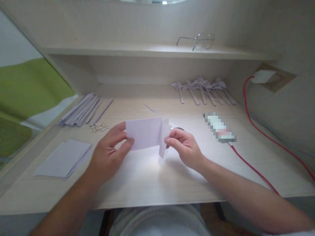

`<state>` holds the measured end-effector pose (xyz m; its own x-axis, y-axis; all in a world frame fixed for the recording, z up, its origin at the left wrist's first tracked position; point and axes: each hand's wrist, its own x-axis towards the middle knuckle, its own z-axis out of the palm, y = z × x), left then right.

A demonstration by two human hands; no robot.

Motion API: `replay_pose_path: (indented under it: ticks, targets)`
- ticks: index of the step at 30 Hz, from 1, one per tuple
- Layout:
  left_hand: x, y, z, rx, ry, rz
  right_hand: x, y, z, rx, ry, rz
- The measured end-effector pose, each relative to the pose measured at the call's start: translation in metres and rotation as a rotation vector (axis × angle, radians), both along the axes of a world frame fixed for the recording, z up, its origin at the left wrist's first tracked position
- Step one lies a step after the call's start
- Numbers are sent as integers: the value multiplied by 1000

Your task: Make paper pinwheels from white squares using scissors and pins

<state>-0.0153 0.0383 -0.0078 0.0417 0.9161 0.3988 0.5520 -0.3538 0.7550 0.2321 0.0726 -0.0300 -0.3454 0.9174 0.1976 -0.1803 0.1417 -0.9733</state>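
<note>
A white sheet of paper (pixel 144 133) is held up over the desk between my two hands. My left hand (pixel 112 149) pinches its left edge between thumb and fingers. At the other end my right hand (pixel 185 146) grips a part that is folded or bent toward me. Whether that part is the same sheet or a second piece, I cannot tell. Behind my right hand a dark curved object shows only in part. To the left of my left hand lies a small stack of white paper sheets (pixel 64 157).
Rolled paper sticks (pixel 81 109) lie at the back left, beside small pale bits (pixel 99 127). Thin sticks (pixel 151 108) rest mid-desk. Several paper pinwheels (pixel 203 88) lie back right. A phone (pixel 219 127) has a red cable (pixel 256 170). Glasses (pixel 203 42) sit on the shelf (pixel 123 49).
</note>
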Motion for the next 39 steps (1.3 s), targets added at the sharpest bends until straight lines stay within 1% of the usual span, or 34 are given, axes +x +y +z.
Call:
replay_pose_path:
  ticks: [1,2,3,5,7,8,10,12,14,15,17,19,20,21,22,23,25,27,29,30,32,35,39]
  targets:
    - [-11,-7,7,17,70,99,1,0,-1,10,-1,-51]
    - [-23,-15,14,66,126,242,1,1,-1,14,-4,-92]
    - [-36,-24,19,115,200,420,2,1,-2,9,-7,-113]
    - [-62,-43,26,203,391,718,2,2,-3,-2,-24,-126]
    - [-86,-61,24,202,546,819,1,2,-4,-8,-51,-120]
    - [-97,-67,19,169,630,844,0,1,-4,-12,-64,-115]
    - [-114,-75,6,189,768,862,-1,0,-5,-22,-81,-98]
    - [-124,-75,-9,177,896,810,-2,-1,-6,-32,-102,-80]
    - [-128,-71,-20,83,959,764,-1,-1,-6,-35,-134,-74]
    - [-129,-69,-24,6,964,737,-1,-1,-6,-35,-147,-78]
    - [-131,-66,-25,-190,918,661,1,0,-5,-36,-155,-92]
    - [-131,-63,-20,-371,841,598,1,1,-2,-34,-139,-106]
    - [-129,-61,-16,-416,802,586,2,1,0,-33,-130,-108]
    - [-126,-58,-10,-422,764,584,2,1,1,-32,-121,-104]
    - [-120,-54,-5,-375,720,593,1,1,3,-36,-113,-89]
    - [-112,-48,0,-313,639,570,1,2,4,-43,-103,-66]
    - [-88,-33,9,-228,367,512,1,2,6,-63,-86,-4]
    - [-58,-15,13,-258,98,294,1,3,6,-78,-76,47]
    - [-29,5,13,-346,-134,17,1,4,3,-86,-73,75]
    - [-17,14,11,-376,-235,-67,2,5,2,-87,-73,82]
    - [-1,28,6,-428,-347,-186,3,8,-2,-81,-77,80]
    - [10,40,1,-461,-442,-210,4,14,-5,-56,-92,18]
    - [12,44,0,-454,-454,-189,4,18,-5,-47,-87,-65]
